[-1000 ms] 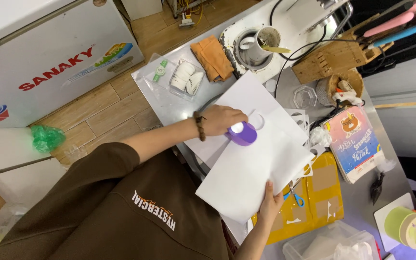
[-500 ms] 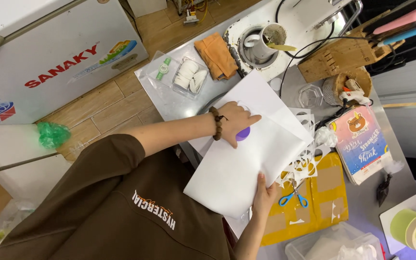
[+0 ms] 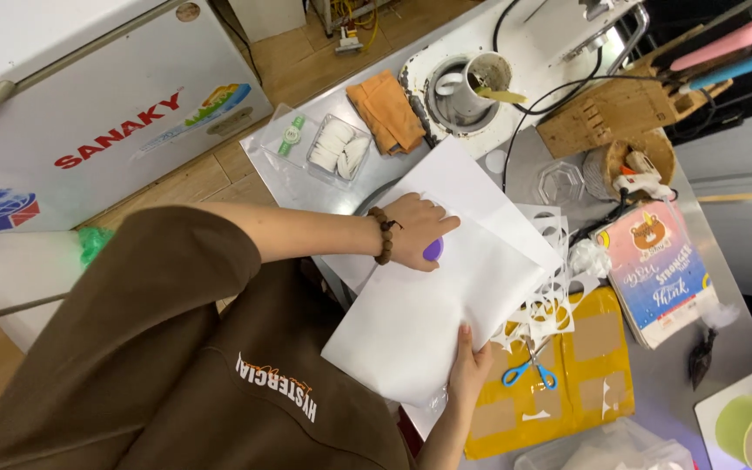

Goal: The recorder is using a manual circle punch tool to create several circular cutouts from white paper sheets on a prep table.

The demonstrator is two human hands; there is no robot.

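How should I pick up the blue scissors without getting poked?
Take the blue scissors by the two handle loops, which lie low on the yellow padded envelope. The blades point up toward the cut paper scraps, so probably come from the loop end, below, away from the tips. They lie flat, just beside the right hand.

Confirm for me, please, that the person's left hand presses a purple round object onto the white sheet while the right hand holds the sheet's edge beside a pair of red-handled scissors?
Not quite: the scissors have blue handles, not red, as the head view shows. The rest stands: the left hand presses the purple round object onto the white sheet, and the right hand holds its edge beside the scissors.
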